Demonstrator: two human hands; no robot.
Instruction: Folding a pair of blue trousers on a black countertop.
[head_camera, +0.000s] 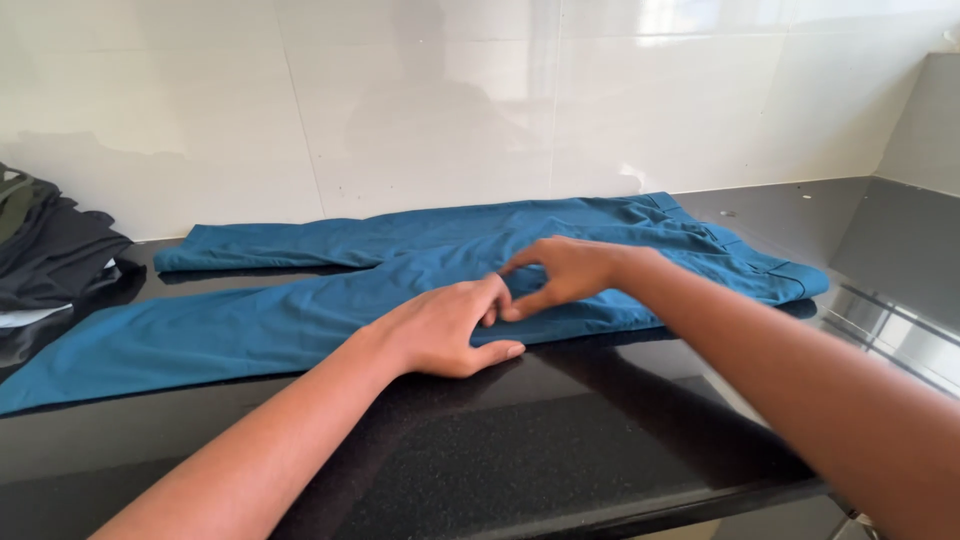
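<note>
A glossy black stone bench (520, 450) with fine speckles runs along a wall of large white glazed tiles (420, 90). On the bench lies a pair of teal-blue trousers (300, 310) of smooth, thin woven fabric, spread lengthwise, waistband toward the right end and both legs running left. The legs lie flat and slightly apart; the near leg reaches the left frame edge. No fold is visible in the trousers: they are laid out and largely smoothed, with light creases near the waistband, so folding appears not yet done.

The left hand (445, 330) rests palm-down on the near edge of the trousers at the crotch area, fingers flat, thumb on the bare bench. The right hand (560, 272) is just beyond it, touching it, thumb and forefinger curled as if pinching the cloth; whether fabric is actually gripped cannot be told.

Left of the trousers, against the wall, sits a pile of dark, soft garments (50, 250), apart from the trousers.
</note>
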